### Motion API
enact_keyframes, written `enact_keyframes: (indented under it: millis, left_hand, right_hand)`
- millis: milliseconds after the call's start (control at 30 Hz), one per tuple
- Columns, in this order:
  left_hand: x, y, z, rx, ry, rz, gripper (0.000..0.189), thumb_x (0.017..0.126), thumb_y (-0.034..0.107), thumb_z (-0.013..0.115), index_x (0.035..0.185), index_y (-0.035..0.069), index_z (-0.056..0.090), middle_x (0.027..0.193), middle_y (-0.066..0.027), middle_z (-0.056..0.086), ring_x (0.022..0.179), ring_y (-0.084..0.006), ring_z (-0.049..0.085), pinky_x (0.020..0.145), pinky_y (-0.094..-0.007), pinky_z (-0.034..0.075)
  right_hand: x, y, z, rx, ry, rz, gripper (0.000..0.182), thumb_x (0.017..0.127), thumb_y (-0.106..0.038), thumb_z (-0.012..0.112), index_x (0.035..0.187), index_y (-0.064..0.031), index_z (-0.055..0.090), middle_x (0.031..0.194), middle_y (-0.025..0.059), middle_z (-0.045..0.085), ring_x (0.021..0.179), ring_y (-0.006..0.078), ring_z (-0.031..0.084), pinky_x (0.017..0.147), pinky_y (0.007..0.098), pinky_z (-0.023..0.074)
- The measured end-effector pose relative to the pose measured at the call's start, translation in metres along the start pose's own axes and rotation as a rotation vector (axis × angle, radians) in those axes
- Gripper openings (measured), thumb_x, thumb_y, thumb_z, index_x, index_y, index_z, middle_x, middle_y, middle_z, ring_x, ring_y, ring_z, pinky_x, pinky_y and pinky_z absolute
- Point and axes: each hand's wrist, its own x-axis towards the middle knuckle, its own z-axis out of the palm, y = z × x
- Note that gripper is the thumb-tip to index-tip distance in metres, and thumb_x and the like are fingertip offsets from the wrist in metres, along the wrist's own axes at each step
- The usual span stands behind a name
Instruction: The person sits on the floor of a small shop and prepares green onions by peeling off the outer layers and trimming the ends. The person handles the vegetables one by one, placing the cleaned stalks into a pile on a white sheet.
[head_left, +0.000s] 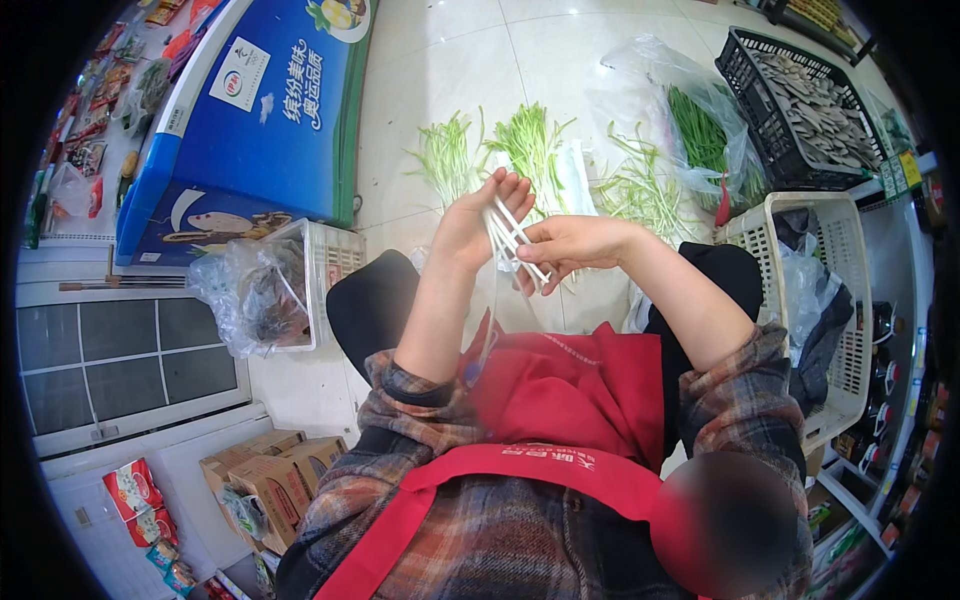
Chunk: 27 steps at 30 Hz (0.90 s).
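In front of my knees, my left hand (472, 225) is raised with the palm turned inward, and several thin white stalks (496, 225) lie across it. My right hand (574, 244) pinches the lower ends of these stalks between thumb and fingers. On the tiled floor beyond my hands lie a pale green bunch of leafy stalks (448, 154) on the left and a fuller bunch (531, 146) in the middle, beside a white sheet (580, 180). Looser, scattered stalks (645, 184) spread to the right. My hands hide the near part of the middle bunch.
A clear plastic bag (637, 64) holds darker green chives (696, 127). Behind it stands a black crate (806, 176) of grey mushrooms (817, 112). White plastic crates flank me, right (855, 375) and left (319, 262). A blue freezer (262, 165) and cardboard boxes (274, 487) are to my left.
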Motion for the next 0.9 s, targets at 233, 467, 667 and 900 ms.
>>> enact_keyframes:
  millis: [233,467,667,900]
  left_hand:
    - [0.002,-0.012,-0.014,0.387,0.101,-0.116,0.024,0.086,0.014,0.052,0.103,-0.002,0.051,0.096,-0.0133,0.058,0.095,-0.0271,0.055,0.083,-0.0399,0.045]
    - [-0.016,-0.029,-0.02,0.65,0.154,-0.07,0.024,0.087,0.013,0.042,0.101,-0.005,0.051,0.085,-0.0115,0.058,0.068,-0.0203,0.053,0.061,-0.0317,0.044]
    - [-0.006,-0.018,-0.031,0.424,0.222,0.03,0.034,0.089,0.01,0.039,0.118,-0.006,0.034,0.11,-0.0189,0.051,0.099,-0.0274,0.053,0.081,-0.0369,0.046]
    - [0.002,-0.021,-0.024,0.367,0.295,0.118,0.034,0.09,0.008,0.035,0.121,-0.006,0.03,0.109,-0.02,0.049,0.103,-0.0284,0.051,0.086,-0.0402,0.045]
  right_hand:
    - [0.009,0.005,0.004,0.02,0.215,0.003,0.023,0.088,-0.023,0.048,0.085,-0.0018,0.056,0.062,0.0032,0.053,0.052,0.0126,0.051,0.052,0.0274,0.0451]
    - [0.011,0.014,0.0,-0.119,0.403,0.036,0.026,0.09,-0.022,0.044,0.084,0.0014,0.053,0.073,0.0113,0.061,0.059,0.0159,0.059,0.052,0.029,0.0493]
    - [0.011,0.009,0.0,-0.079,0.391,0.127,0.025,0.091,-0.02,0.043,0.089,0.0018,0.055,0.073,0.0126,0.062,0.062,0.0182,0.062,0.053,0.0278,0.0495]
    - [0.014,0.016,0.005,0.044,0.311,0.127,0.022,0.091,-0.018,0.042,0.093,0.0009,0.053,0.077,0.0125,0.063,0.07,0.0197,0.064,0.058,0.029,0.0512]
